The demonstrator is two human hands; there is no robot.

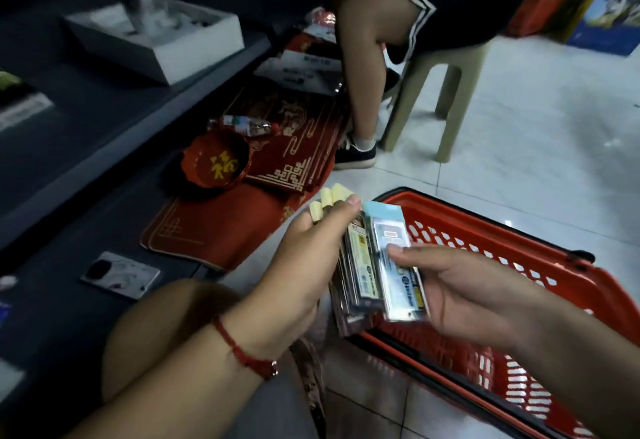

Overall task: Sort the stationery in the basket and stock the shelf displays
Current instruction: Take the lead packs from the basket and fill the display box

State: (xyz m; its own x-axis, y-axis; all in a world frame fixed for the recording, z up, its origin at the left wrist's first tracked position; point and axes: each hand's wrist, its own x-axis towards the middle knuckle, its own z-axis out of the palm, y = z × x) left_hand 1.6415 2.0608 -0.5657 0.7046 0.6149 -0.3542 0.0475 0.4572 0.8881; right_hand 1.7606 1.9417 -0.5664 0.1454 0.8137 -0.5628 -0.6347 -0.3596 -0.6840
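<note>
We note a red lacquer bowl point(216, 165) with a gold character resting on red patterned mats point(277, 147) on the floor. A clear plastic bottle point(240, 125) lies on its side just beyond the bowl. We observe a smartphone point(120, 275) lying flat on the dark lower ledge. A white open box point(156, 40) sits farther back on the ledge. A second person's leg point(363, 67) stands beside a beige plastic stool point(433, 92) on the white tiled floor point(536, 144).
</note>
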